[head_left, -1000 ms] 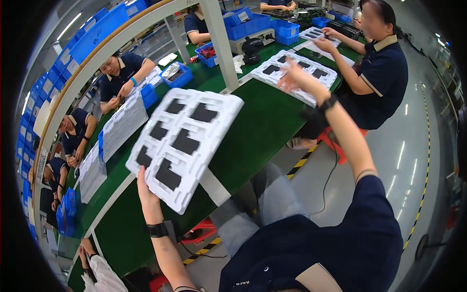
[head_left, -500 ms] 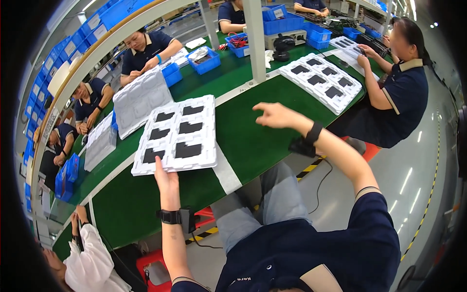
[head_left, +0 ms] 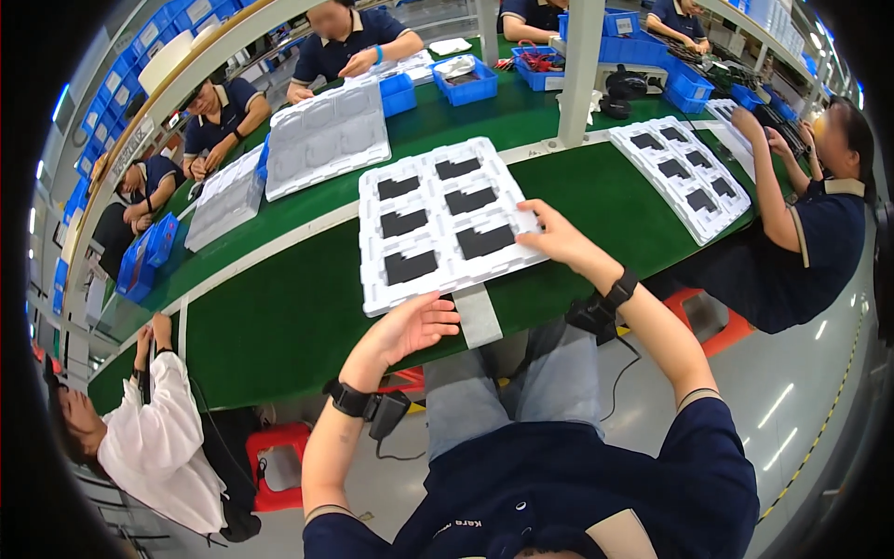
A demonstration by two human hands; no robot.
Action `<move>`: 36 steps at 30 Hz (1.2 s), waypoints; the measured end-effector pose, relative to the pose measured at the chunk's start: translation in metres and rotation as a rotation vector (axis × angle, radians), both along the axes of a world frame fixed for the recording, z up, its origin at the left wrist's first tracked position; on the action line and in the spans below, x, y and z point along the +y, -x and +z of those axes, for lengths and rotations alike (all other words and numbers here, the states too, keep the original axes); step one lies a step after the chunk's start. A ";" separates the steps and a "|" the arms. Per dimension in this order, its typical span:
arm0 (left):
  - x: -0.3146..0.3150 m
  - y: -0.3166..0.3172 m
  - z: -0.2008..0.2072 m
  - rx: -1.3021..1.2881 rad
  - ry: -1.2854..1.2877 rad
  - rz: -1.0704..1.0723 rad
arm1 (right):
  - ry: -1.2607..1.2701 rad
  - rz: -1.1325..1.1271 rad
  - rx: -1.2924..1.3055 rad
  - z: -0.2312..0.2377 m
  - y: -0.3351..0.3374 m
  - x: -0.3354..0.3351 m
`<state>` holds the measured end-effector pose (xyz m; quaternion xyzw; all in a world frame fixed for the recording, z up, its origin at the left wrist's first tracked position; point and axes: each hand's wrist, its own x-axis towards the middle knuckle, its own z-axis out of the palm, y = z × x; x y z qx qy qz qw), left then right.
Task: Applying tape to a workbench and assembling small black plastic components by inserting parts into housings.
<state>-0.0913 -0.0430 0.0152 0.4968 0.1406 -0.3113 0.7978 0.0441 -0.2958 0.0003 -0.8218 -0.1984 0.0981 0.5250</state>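
A white molded tray (head_left: 435,224) is tilted above the green work surface in front of me, with flat black notched pieces (head_left: 484,240) in its several pockets. My right hand (head_left: 566,240) grips its right edge, thumb on top and the other fingers partly hidden by the rim. At the near edge, my left hand (head_left: 407,328) is open, palm turned up and fingers stretched toward the right, close beneath the tray's lower side. Whether the left fingertips touch the tray, I cannot tell.
Another white tray (head_left: 672,193) with black pieces lies at the right, near a seated co-worker (head_left: 819,214). Pale molded trays (head_left: 326,140) stand beyond mine at the far left. A white post (head_left: 579,74) rises behind. Blue bins (head_left: 466,86) line the far side, where other people work.
My right hand has come from free air onto the tray's right edge. My left hand has released its thumb grip and opened below the near edge. The view has shifted left.
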 end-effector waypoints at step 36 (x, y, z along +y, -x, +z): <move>0.076 -0.104 -0.038 -0.891 -1.545 0.321 | 0.233 -0.051 -0.417 -0.032 -0.085 0.037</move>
